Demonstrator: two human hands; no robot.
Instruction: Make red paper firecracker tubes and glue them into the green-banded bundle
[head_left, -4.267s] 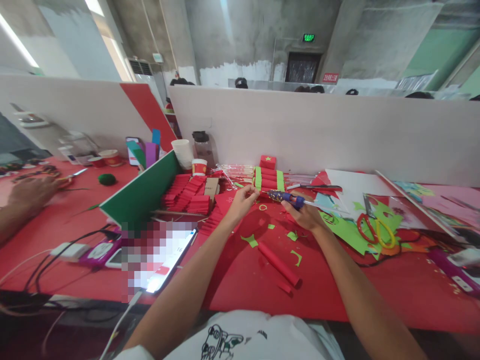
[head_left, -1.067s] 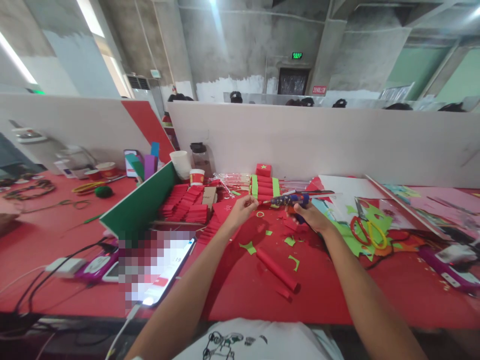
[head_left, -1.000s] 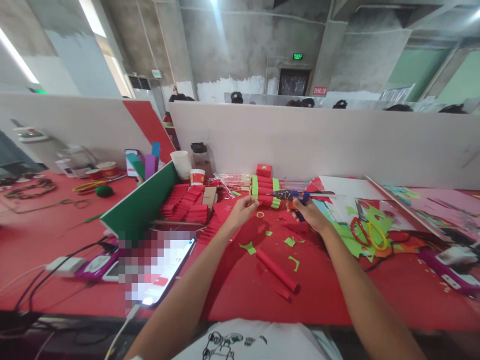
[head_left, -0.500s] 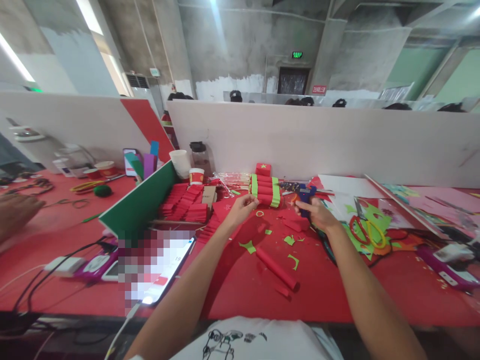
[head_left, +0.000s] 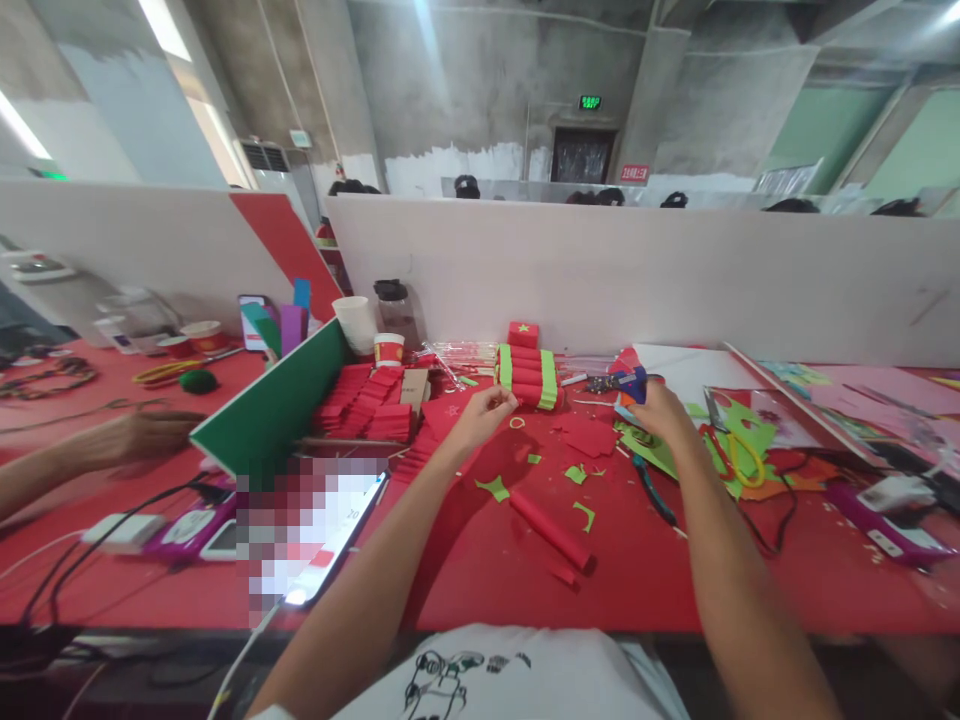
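My left hand (head_left: 486, 412) is closed in a pinch just left of and in front of a bundle of red paper rolls (head_left: 529, 368) with light green bands. Whatever lies between its fingertips is too small to make out. My right hand (head_left: 661, 405) is wrapped round a blue glue gun (head_left: 632, 386), whose front end points left toward the bundle. Behind the bundle stands a small red block (head_left: 523, 333) with a gold star. Flat red paper (head_left: 589, 436) lies between my hands. Nearer me rests a loose red paper roll (head_left: 551, 530).
Left of my arm are stacked red strips (head_left: 356, 400), a green board (head_left: 274, 400) and a lit phone (head_left: 330, 540). Teal-handled pliers (head_left: 652, 490) and yellow-and-red scissors (head_left: 742, 455) lie to the right. A co-worker's hand (head_left: 154, 433) reaches in at far left.
My right hand has moved right and slightly back with the glue gun, away from the bundle. My left hand has stayed nearly in place. The co-worker's hand has moved right.
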